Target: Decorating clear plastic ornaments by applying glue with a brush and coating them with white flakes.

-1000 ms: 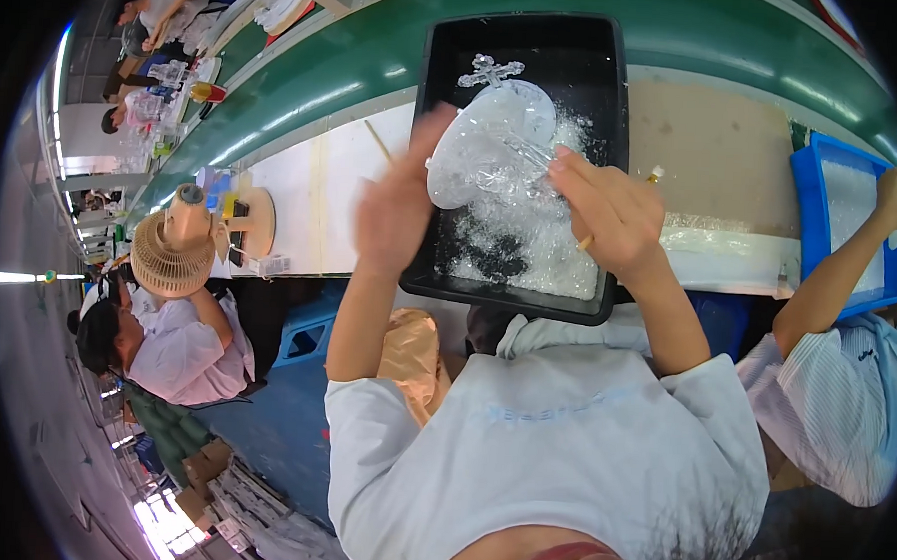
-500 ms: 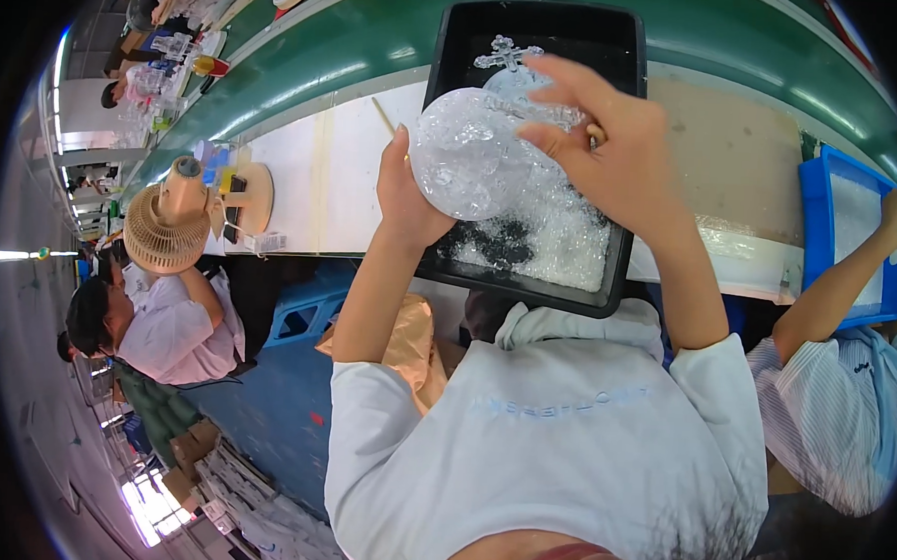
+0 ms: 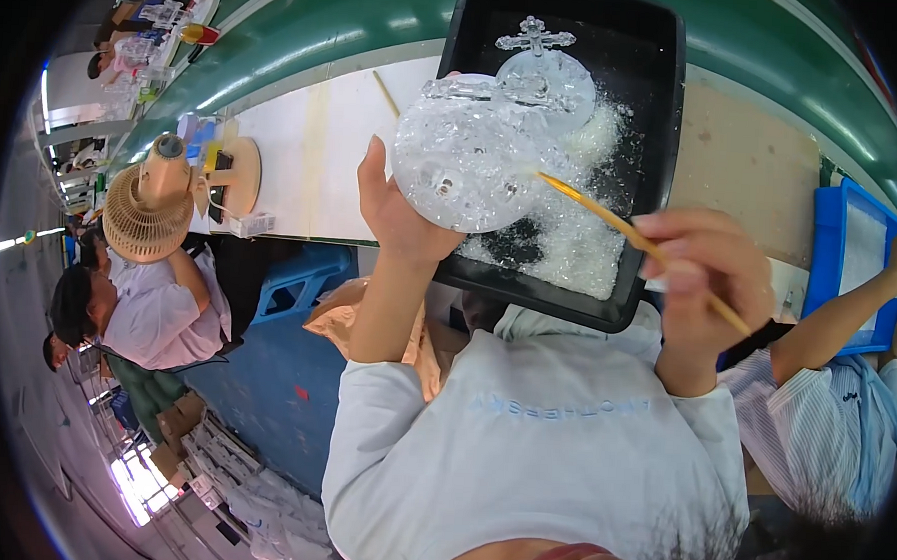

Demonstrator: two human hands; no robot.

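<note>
My left hand (image 3: 408,213) holds up a clear, glittery ornament (image 3: 459,150), its fingers mostly hidden behind it. The piece has a large round body, a smaller round part above and a small cross at the top. A thin paintbrush (image 3: 601,215) with a yellow wooden handle is pinched in my right hand (image 3: 704,276). Its tip meets the right side of the round body. Below the ornament, a black tray (image 3: 622,313) contains loose clear glitter (image 3: 580,254), heaped mostly toward its near side.
A thin stick (image 3: 386,94) lies on the white tabletop (image 3: 285,133). On the left stands a beige fan (image 3: 151,212), with a seated person (image 3: 162,303) near it. At right, another person's arm (image 3: 848,297) reaches over a blue tray (image 3: 827,252) of white material.
My right hand has moved from the ornament's upper part down and to the right, bringing the paintbrush into plain view against the round body. The ornament has turned slightly in my left hand.
</note>
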